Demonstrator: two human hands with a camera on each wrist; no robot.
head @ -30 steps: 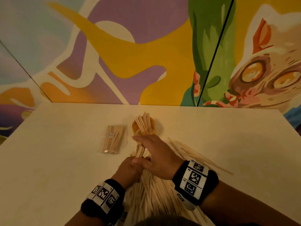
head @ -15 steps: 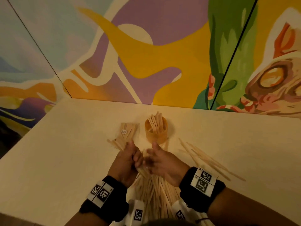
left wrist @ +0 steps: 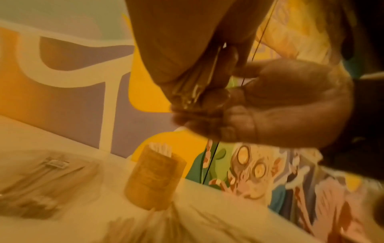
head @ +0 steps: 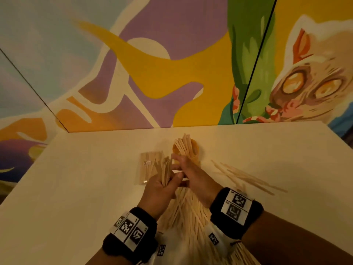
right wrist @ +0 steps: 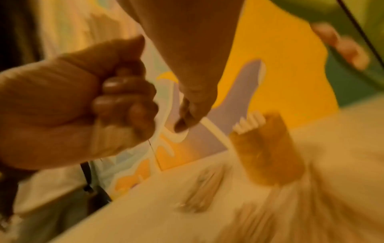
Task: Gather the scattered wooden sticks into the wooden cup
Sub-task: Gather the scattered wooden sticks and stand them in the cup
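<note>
The wooden cup (head: 194, 149) stands at the table's far middle with several sticks leaning out of it; it also shows in the wrist views (left wrist: 153, 177) (right wrist: 268, 151). My left hand (head: 162, 188) grips an upright bundle of sticks (head: 165, 168) just left of the cup, fist closed round it (right wrist: 83, 106). My right hand (head: 191, 175) sits against the left hand, its fingers stretched toward the cup and holding nothing that I can see. Under both wrists lies a big pile of loose sticks (head: 183, 213).
A clear plastic packet of sticks (head: 148, 167) lies left of the cup. Several loose sticks (head: 246, 177) are strewn to the right. The pale table (head: 76, 188) runs back to a painted wall; both wrist views are blurred.
My right hand has come back from the cup to the left hand. My left hand has come up off the pile with a bundle of sticks in its fist.
</note>
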